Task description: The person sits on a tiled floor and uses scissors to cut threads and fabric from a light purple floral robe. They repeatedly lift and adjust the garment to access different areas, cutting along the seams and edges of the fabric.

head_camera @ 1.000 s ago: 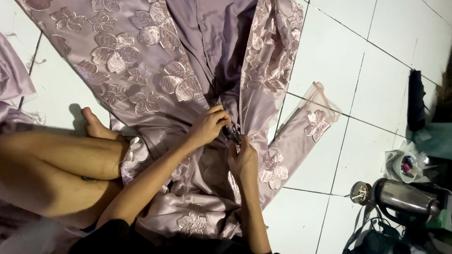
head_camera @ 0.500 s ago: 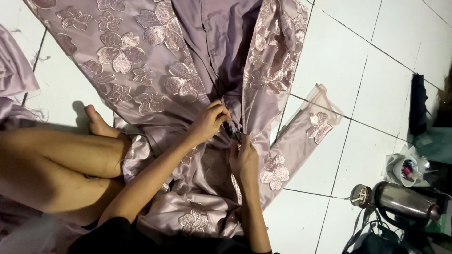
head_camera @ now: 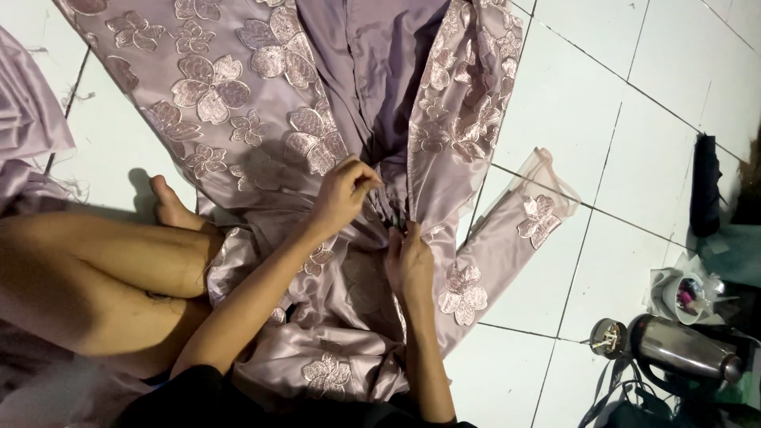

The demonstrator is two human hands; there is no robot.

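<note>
Left hand, right hand: each grip pinching mauve garment seam between them.

Bright overhead light, soft foot shadow, dim right edge, slight blur

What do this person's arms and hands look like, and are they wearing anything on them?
Both arms are bare from the hands up to the bottom edge of the picture: no sleeves, gloves, watch or bracelets show. The left hand and right hand are slim with long fingers; I cannot make out any rings. Dark clothing shows by the upper arms.
</note>
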